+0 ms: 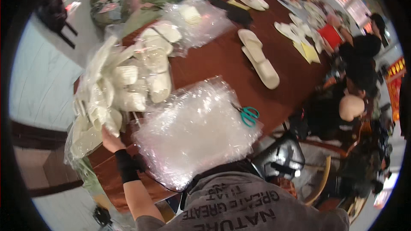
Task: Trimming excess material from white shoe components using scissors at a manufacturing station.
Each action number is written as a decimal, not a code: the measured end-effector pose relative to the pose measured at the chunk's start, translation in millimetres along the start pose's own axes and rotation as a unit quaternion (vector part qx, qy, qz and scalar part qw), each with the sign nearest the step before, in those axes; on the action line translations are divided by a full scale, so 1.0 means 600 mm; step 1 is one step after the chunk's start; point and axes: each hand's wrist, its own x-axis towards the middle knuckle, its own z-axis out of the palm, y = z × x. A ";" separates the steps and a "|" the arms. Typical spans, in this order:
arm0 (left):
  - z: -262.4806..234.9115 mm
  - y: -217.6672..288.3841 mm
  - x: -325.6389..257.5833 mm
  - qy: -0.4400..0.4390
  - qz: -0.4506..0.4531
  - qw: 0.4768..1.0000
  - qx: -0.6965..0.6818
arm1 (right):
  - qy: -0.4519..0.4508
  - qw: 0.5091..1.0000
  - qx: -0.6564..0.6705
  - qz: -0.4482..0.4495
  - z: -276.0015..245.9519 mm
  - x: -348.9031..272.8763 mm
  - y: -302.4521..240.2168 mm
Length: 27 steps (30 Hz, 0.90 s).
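At the left end of the brown table my left hand (112,142), with a black band on its wrist, has its fingers closed on the end of a cream-white slipper (112,123). That slipper lies at the near edge of a heap of similar slippers (128,76), many of them in clear plastic bags. My right hand is out of view. In front of my body lies a stack of clear plastic bags (192,124), and teal-handled scissors (249,116) rest at its right side. Beyond the stack is a pair of bare cream slippers (260,60).
Another clear bag with a slipper (191,15) lies at the far side. People handle more slippers (299,30) with yellow sheets (306,52) and a red object (329,37) at the far right. A black stool (279,156) stands right of me. A stuffed green sack (109,7) is beyond the table.
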 end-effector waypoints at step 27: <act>-0.230 0.363 -0.052 -0.173 -0.014 0.855 -0.489 | -0.174 0.827 0.533 0.029 -0.142 0.183 -0.137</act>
